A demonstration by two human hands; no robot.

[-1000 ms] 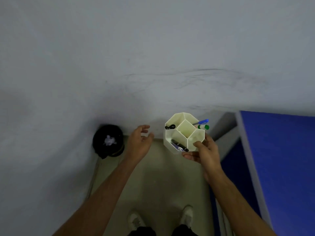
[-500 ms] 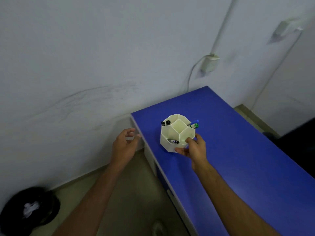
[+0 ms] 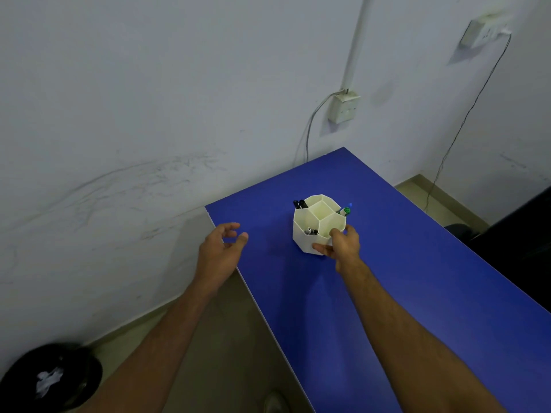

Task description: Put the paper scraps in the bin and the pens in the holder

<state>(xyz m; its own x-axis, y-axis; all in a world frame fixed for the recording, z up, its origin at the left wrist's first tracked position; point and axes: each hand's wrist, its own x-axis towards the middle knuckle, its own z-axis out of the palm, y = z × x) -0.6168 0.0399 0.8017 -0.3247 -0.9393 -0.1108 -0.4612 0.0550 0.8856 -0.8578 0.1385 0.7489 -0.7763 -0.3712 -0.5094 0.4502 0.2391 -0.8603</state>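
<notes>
Cream plastic holder (image 3: 310, 234), one unit, faceted, with honeycomb compartments, upright at the smooth blue table (image 3: 417, 263); base contact cannot be confirmed. The right hand (image 3: 343, 245) grip pinches the near wall, thumb on the rim, fingers curled lower down. Six in total: two black-capped pens (image 3: 299, 204) rear-left, two more pens (image 3: 311, 231) in the near compartment, one green-capped pen (image 3: 346, 210) and one blue pen (image 3: 349, 205) at the right. The left hand (image 3: 220, 251) hovers at the table's left edge, grip loosely spread, holding nothing. One round black bin (image 3: 86, 380) on the floor contains crumpled white paper scraps (image 3: 47, 381).

A plain office corner: blue desk (image 3: 417, 263), wall socket (image 3: 343, 107), bin (image 3: 74, 380).
</notes>
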